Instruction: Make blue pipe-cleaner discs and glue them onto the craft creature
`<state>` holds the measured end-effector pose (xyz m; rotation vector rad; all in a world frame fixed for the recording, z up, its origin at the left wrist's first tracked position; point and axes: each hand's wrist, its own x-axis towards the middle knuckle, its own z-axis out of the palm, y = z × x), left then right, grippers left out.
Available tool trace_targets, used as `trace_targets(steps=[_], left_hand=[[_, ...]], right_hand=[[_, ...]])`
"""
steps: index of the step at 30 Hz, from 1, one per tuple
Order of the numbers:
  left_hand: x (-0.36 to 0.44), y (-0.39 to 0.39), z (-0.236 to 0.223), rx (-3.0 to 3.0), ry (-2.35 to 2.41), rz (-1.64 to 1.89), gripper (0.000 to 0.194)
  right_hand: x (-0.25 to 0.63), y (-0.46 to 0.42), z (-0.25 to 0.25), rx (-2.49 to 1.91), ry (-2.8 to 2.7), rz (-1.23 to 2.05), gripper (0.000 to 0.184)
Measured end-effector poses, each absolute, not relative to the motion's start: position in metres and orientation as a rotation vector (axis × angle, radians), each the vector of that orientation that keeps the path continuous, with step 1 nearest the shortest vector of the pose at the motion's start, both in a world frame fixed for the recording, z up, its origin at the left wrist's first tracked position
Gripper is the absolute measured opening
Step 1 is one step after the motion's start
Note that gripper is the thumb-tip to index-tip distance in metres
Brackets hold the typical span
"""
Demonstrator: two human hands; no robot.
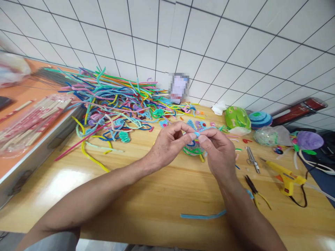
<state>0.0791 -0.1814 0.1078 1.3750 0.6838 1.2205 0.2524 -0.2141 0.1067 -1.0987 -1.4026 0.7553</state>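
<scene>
Over the middle of the wooden table, my left hand (171, 141) and my right hand (220, 148) meet with thumbs and fingertips pinched together. Between them is a small light-blue piece of pipe cleaner (196, 134), mostly covered by the fingers. Just below and behind the hands sits a small round piece wound from green and other coloured pipe cleaners (193, 149), partly hidden. A longer blue pipe cleaner strip (202, 216) lies near the front edge, its right end hidden under my right forearm.
Tangled pipe cleaners (117, 101) spread along the back left, beside an orange box (15, 115) bearing wrapped sticks. A phone (179, 89) leans on the tiled wall. At right lie pliers (255, 191), scissors (252, 160), a yellow glue gun (286, 176) and a purple pipe-cleaner piece (310, 140).
</scene>
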Motion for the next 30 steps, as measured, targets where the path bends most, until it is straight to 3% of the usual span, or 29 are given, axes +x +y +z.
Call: trace_targets(steps=[5, 11, 18, 21, 30], left_hand=[[0.085, -0.185, 0.105, 1.174, 0.648, 1.189, 0.040], [0.089, -0.185, 0.101, 1.087, 0.576, 1.128, 0.044], [0.073, -0.175, 0.110, 1.709, 0.635, 1.149, 0.011], [0.069, -0.173, 0.114, 1.874, 0.662, 1.181, 0.009], [0.075, -0.178, 0.111, 1.527, 0.649, 1.178, 0.025]], right_hand=[[0.245, -0.211, 0.096, -1.067, -1.237, 0.925, 0.015], [0.247, -0.212, 0.099, -1.133, -1.313, 0.851, 0.015], [0.254, -0.217, 0.118, -1.270, -1.728, 0.302, 0.009], [0.255, -0.218, 0.122, -1.238, -1.801, 0.181, 0.010], [0.253, -0.218, 0.114, -1.189, -1.490, 0.718, 0.010]])
